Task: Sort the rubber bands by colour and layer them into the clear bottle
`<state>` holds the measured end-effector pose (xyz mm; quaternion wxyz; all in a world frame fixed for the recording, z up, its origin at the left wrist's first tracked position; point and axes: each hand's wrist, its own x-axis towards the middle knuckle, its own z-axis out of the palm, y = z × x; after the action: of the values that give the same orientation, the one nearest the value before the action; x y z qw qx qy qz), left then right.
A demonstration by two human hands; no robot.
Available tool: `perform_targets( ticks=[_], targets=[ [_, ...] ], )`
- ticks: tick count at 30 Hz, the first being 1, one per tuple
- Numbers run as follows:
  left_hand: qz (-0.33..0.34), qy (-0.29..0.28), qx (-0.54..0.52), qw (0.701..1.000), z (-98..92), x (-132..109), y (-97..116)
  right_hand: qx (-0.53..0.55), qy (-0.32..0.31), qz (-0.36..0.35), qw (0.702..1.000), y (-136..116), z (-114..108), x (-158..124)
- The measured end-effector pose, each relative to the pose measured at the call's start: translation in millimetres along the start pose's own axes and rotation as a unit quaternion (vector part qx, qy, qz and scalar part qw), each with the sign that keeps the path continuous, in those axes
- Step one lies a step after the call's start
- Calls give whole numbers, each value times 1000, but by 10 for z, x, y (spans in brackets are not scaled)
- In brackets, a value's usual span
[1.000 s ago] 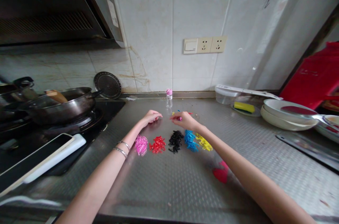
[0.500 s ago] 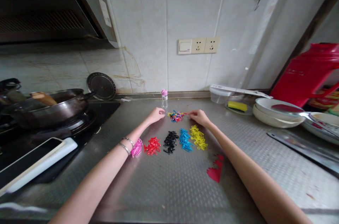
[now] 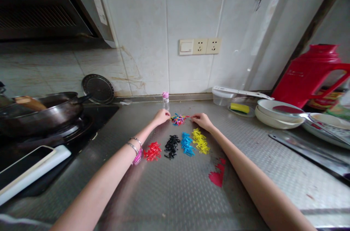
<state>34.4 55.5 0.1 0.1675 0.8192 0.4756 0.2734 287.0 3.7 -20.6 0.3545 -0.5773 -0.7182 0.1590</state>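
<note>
A mixed pile of small coloured rubber bands (image 3: 178, 119) lies between my two hands on the metal counter. My left hand (image 3: 162, 116), with bracelets at the wrist, is closed in a pinch at the pile's left edge; what its fingertips hold is too small to make out. On the right edge my right hand (image 3: 202, 120) pinches a red rubber band. Nearer me, sorted heaps form a row: pink bands (image 3: 137, 157) partly behind my left wrist, red bands (image 3: 152, 151), black bands (image 3: 172, 146), blue bands (image 3: 187, 144) and yellow bands (image 3: 201, 141).
Behind my left hand stands a small pink-capped bottle (image 3: 165, 100). A torn red patch (image 3: 217, 176) lies by my right forearm. The stove with a pan (image 3: 54, 109) and a phone (image 3: 24, 167) are left; bowls (image 3: 276, 120), a knife (image 3: 306, 154) and a red thermos (image 3: 298, 74) are right.
The whole view has shifted slightly, so the scene sits further left. Both hands stay at the mixed pile, with the left now closer to its edge. The heaps look unchanged.
</note>
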Motion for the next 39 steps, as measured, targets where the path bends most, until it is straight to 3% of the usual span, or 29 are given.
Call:
perform_targets(
  ticks=[6, 9, 18, 24, 26, 39],
  targets=[
    [16, 2, -61, 998, -154, -61, 18, 5, 1, -1, 1000, -1, -2, 0],
    [19, -29, -95, 995, -316, -161, 24, 7, 2, 0, 1000, -2, 7, 1],
    [-2, -268, -117, 956, -913, -636, 286, -6, 13, 4, 1000, 9, 23, -1],
    [-35, -451, -75, 889, -967, -722, 417, 4, 7, 2, 1000, 44, 32, 11],
    [-34, -483, -68, 872, -949, -716, 412, 10, 2, 1, 1000, 58, 35, 20],
    [-36, -477, -73, 875, -894, -713, 440, -11, 8, 1, 1000, 21, 24, 7]
  ],
)
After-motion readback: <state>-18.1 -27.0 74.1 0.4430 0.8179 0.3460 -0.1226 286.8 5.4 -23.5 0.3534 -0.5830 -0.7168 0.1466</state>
